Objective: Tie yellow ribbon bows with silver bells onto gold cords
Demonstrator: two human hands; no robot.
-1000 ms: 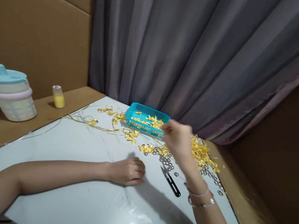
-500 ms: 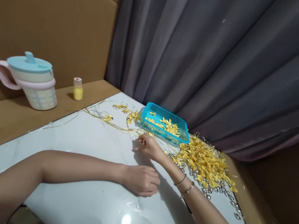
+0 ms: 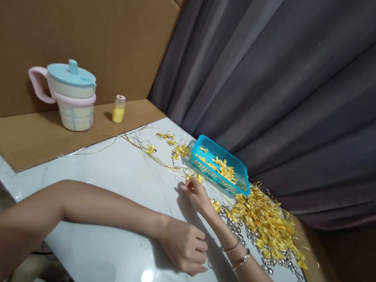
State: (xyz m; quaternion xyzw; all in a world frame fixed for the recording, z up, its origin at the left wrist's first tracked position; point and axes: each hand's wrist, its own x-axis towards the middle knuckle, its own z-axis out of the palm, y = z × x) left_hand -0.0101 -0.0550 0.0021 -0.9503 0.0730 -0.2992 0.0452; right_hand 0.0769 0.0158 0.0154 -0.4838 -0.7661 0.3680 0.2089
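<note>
My left hand [image 3: 185, 246] is closed with its back up, resting on the white marbled tabletop [image 3: 107, 252]. Its fingers curl under, so whatever they hold, if anything, is hidden. Farther out, my right hand [image 3: 197, 196] has thumb and fingers drawn together just above the table; nothing I can name shows between them. Close beyond that hand lie small yellow ribbon bows [image 3: 194, 177] and thin gold ties. A turquoise mesh basket [image 3: 217, 180] with yellow bows in it stands behind. Right of the wrist spreads a heap of yellow bows [image 3: 270, 220] edged by small silver oval pieces [image 3: 266, 265].
At the left, a lidded cup [image 3: 73, 114] with a pink handle and a small yellow bottle [image 3: 118, 114] stand on a cardboard strip. Long gold strands [image 3: 146, 151] and more bows lie across the far tabletop. Cardboard and a grey curtain [image 3: 291, 81] enclose the back.
The view has turned, so the cup, bottle and basket appear farther right. My left hand stays closed and appears slightly lower. My right hand remains near the basket, its fingertips drawn together.
</note>
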